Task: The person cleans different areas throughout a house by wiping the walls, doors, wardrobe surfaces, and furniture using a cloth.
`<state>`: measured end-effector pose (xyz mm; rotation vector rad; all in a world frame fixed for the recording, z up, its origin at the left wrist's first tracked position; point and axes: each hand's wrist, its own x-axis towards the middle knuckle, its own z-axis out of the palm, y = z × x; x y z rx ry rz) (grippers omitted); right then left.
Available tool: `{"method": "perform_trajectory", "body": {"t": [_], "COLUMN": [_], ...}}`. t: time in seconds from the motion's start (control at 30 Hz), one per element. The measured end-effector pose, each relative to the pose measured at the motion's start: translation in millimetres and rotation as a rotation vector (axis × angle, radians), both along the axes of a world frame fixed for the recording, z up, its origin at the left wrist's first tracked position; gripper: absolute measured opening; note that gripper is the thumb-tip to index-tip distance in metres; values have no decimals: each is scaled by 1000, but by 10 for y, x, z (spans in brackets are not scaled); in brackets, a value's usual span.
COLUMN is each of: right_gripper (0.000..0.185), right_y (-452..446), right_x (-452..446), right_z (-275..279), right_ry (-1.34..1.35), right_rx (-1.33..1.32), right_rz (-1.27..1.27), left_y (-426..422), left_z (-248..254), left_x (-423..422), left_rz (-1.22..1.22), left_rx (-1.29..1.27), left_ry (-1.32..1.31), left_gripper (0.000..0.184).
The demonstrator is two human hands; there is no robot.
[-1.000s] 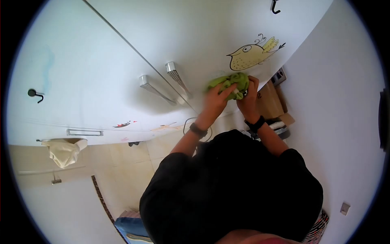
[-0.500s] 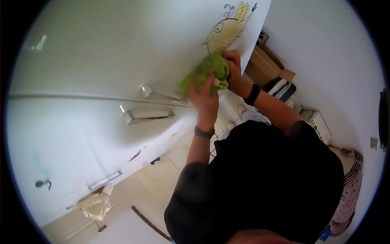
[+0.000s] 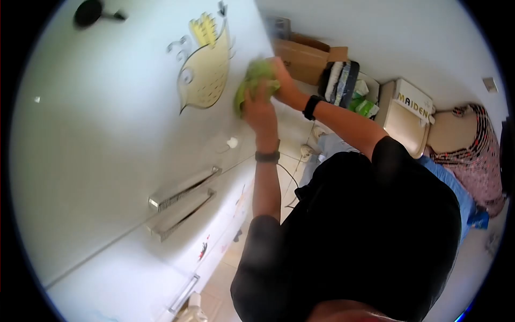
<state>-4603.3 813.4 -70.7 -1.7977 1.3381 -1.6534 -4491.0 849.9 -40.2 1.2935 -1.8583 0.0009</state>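
Grasping green cloth with left hand and right hand, near edge of cabinet door; probably needing steady hold next.

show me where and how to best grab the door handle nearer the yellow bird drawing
Probably mid-length on the handle, coming from the side of the bird drawing and curling around it: it is long and slim, and the second handle runs close along its other side, crowding that approach. The left hand, on the green cloth, looks nearer.
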Motion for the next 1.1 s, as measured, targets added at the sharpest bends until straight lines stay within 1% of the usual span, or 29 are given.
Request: {"method": "perform_trajectory", "body": {"t": [0.03, 0.07, 0.1, 0.13, 0.2, 0.23, 0.27, 0.3, 0.37, 0.43, 0.47, 0.57, 0.6, 0.63, 0.7, 0.73, 0.8, 0.83, 0.93, 1.03, 1.1], "right_gripper": [32, 29, 29, 27, 31, 36, 39, 41, 37, 37, 37, 35, 34, 33, 32, 31, 33, 34, 37, 40, 43], "right_y": [-11, 30, 36, 63, 234, 312, 487, 569, 760, 941, 1047, 1488, 1640, 1812, 2167, 2363, 2757, 2984, 3665, 4376, 4802], "right_x": [7, 57, 118, 168, 314, 376, 379, 419, 363, 232, 121, -427, -687, -958, -1626, -1972, -2738, -3117, -4196, -5166, -5697], "right_z": [25, 32, -34, -137, -293, -443, -362, -511, -691, -844, -905, -1131, -1243, -1362, -1621, -1717, -1844, -1898, -2300, -2805, -3013], "right_ry": [-39, 37, 26, 27, -186, -78, -83, -17, 69, 111, 85, 46, 50, 54, 31, 21, 28, 28, -2, -30, 54], "right_rx": [8, -39, -66, -51, 99, 68, 109, 195, 305, 383, 415, 512, 542, 571, 607, 624, 684, 719, 774, 968, 942], "right_rz": [-10, -87, -118, -97, 25, 27, 70, 131, 275, 411, 399, 358, 331, 304, 242, 212, 150, 123, 16, -168, -347], "left_y": [-21, -22, -1, 49, 190, 301, 429, 549, 784, 1022, 1105, 1363, 1431, 1509, 1696, 1808, 2077, 2235, 2709, 3187, 3464], "left_z": [-42, -83, -125, -170, -313, -413, -516, -589, -659, -818, -917, -1038, -1217, -1286, -1400, -1537, -1790, -1956, -2654, -3136, -3311], "left_x": [-14, 14, 49, 97, 208, 282, 345, 402, 473, 492, 444, -14, -155, -408, -1007, -1349, -2045, -2386, -3431, -4610, -5315], "left_rz": [12, -26, -18, -7, 25, 48, 95, 139, 185, 189, 197, 61, -13, -96, -243, -276, -379, -404, -530, -642, -758], "left_rx": [4, -50, -36, -20, 44, 90, 124, 156, 305, 452, 526, 641, 638, 697, 775, 814, 846, 891, 836, 946, 1068], "left_ry": [-6, 33, 32, 28, 27, 29, 24, 17, 95, 224, 291, 227, 187, 231, 156, 186, 155, 135, 37, 23, 47], "left_gripper": [43, 44, 44, 44, 45, 45, 46, 46, 37, 38, 38, 40, 42, 42, 41, 40, 40, 42, 46, 47, 46]}}
